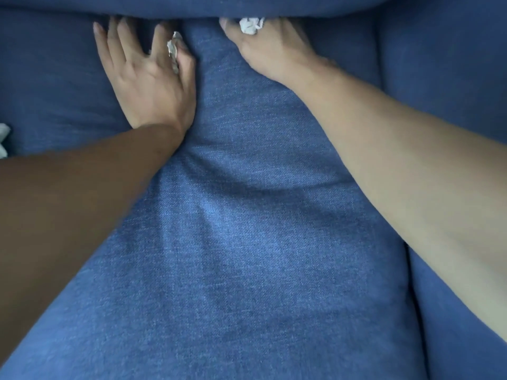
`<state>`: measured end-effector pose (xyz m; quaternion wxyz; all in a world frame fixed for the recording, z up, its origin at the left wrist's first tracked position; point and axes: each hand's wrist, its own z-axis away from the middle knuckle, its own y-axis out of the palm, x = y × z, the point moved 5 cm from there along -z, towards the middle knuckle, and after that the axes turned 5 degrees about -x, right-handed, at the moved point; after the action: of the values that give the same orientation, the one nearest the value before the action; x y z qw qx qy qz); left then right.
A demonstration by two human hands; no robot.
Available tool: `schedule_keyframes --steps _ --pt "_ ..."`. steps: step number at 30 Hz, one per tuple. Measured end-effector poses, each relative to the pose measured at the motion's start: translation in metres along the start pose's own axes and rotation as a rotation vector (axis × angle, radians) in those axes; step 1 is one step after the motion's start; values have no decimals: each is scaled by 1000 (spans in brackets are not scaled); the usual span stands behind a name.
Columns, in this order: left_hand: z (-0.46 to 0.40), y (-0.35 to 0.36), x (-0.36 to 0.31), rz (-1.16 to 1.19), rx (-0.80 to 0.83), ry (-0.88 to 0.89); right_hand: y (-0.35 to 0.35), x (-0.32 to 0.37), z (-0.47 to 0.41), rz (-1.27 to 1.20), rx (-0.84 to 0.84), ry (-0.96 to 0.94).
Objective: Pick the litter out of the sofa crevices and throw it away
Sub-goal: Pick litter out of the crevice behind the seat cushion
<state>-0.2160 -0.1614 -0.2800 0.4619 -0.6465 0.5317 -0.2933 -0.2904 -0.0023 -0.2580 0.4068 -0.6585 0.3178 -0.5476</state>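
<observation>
- A blue woven-fabric sofa seat cushion (pixel 247 229) fills the view; everything below is placed against it.
- Along its far edge runs the dark crevice where it meets the blue back cushion (pixel 247 5).
- The left hand (pixel 149 78) lies palm down at the cushion's far left corner, over the seam beside the neighbouring blue seat cushion (pixel 49 86). Its fingers are spread and reach toward the back crevice.
- A crumpled white scrap of paper litter (pixel 173 49) is pinched narrowly between that hand's thumb and forefinger, just above the side seam.
- The right hand (pixel 270 49) rests at the cushion's far edge, right of centre, its fingertips pushed into the back crevice.
- A second crumpled white paper wad (pixel 251 25) sits at those fingers, right at the crevice mouth; the fingers appear closed around it, though their tips are hidden under the back cushion.
- At the left frame edge, beyond the neighbouring cushion, a white crumpled object (pixel 4 144) shows only in part; what it is cannot be told.
</observation>
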Motion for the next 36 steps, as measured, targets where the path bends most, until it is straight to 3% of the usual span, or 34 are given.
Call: schedule_keyframes --steps 8,13,18,26,28,32,36 --pt "-8 -14 2 136 12 -53 -24 11 57 -50 -347 -23" --pt "-5 -37 -1 332 131 -108 -36 7 105 -122 -185 14" --pt "32 -53 -11 539 178 3 -57 3 128 -132 -149 76" --pt "38 -52 -16 511 173 44 -49 -12 72 -33 -214 335" --pt "38 -52 -16 511 157 42 -43 -15 62 37 -234 311" --pt "38 -51 -14 538 150 12 -46 -13 68 -83 -365 206" --pt "36 -59 -13 575 133 32 -51 4 95 35 -355 38"
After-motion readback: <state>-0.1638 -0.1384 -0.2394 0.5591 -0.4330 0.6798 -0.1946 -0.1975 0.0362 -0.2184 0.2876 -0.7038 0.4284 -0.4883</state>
